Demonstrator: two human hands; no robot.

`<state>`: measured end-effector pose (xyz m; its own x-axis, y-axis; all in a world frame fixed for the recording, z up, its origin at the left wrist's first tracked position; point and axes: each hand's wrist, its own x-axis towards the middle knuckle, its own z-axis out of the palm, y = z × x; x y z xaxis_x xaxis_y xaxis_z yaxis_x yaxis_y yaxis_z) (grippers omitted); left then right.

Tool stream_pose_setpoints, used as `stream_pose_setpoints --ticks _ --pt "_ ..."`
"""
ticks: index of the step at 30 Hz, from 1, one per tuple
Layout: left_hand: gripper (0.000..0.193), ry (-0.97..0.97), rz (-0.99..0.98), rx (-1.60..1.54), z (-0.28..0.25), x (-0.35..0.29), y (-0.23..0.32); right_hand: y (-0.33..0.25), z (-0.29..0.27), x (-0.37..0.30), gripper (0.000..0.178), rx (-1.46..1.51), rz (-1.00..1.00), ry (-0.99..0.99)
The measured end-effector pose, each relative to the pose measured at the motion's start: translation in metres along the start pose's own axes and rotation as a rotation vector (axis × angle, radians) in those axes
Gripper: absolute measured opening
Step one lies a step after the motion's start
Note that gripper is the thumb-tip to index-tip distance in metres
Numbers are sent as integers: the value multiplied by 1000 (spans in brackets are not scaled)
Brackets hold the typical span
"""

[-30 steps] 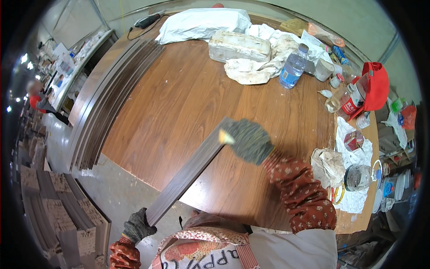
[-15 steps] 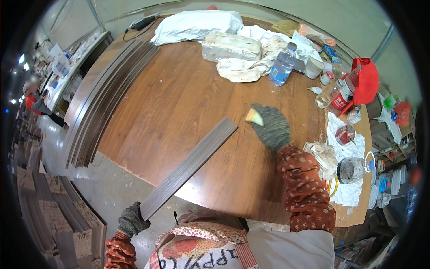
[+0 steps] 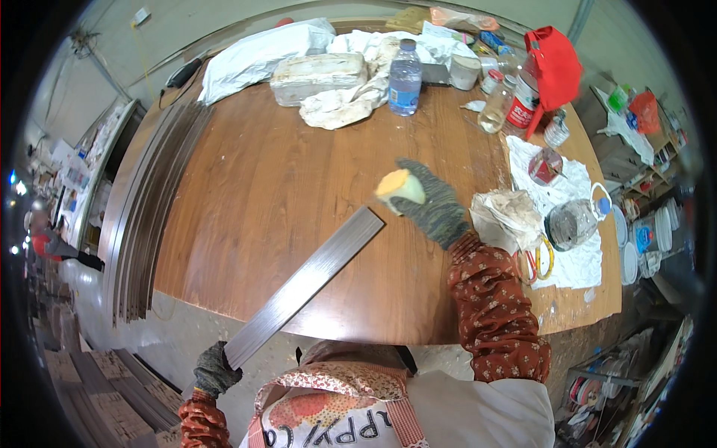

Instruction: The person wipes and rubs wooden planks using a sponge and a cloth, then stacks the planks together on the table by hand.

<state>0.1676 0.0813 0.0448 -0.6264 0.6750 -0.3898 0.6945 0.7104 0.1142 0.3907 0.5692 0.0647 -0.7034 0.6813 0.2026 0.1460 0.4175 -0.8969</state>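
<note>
A grey wood-grain strip [image 3: 306, 284] slants across the near edge of the brown table, its far end over the tabletop. Its near end, out past the edge, is gripped by my left hand [image 3: 217, 369] in a dark grey knit glove. My right hand [image 3: 433, 205], in a grey-green glove, is closed round a pale sponge-like pad [image 3: 402, 187] with a yellow-orange face. That pad is just beyond the strip's far end and apart from it. The strip's upper face has a bright sheen.
Several long strips [image 3: 142, 216] lie along the table's left side. At the back stand a clear water bottle [image 3: 405, 78] and a wrapped block [image 3: 317, 78]. A red cap [image 3: 556, 67], jars, a crumpled cloth [image 3: 508, 216] and a big jug [image 3: 571, 224] occupy the right side. Stacked boards [image 3: 112, 396] fill the lower left.
My right hand has moved a little left, and the pad has turned so its yellow-orange face shows. The strip stays in my left hand. The whole view has shifted, with the table's things further left.
</note>
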Motion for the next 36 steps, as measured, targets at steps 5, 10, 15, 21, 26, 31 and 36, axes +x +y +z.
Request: stream_pose_setpoints --ticks 5,10,15,21,26,31,36 --pt "55 33 67 34 3 7 -10 7 10 -10 62 -277 -77 -66" --pt "57 34 110 56 -9 16 -3 5 -23 17 61 -397 -96 295" --pt "60 75 333 113 -69 50 39 1 -65 43 67 -502 -58 385" --pt "64 116 665 159 -112 105 92 0 -102 15 73 -547 74 289" --pt "63 123 648 294 -111 147 105 -2 -117 9 91 -626 62 296" --pt "71 251 610 43 -108 148 84 -10 -126 -7 92 -767 33 197" --pt "69 415 772 66 -82 151 75 46 -128 -68 54 -1199 113 84"
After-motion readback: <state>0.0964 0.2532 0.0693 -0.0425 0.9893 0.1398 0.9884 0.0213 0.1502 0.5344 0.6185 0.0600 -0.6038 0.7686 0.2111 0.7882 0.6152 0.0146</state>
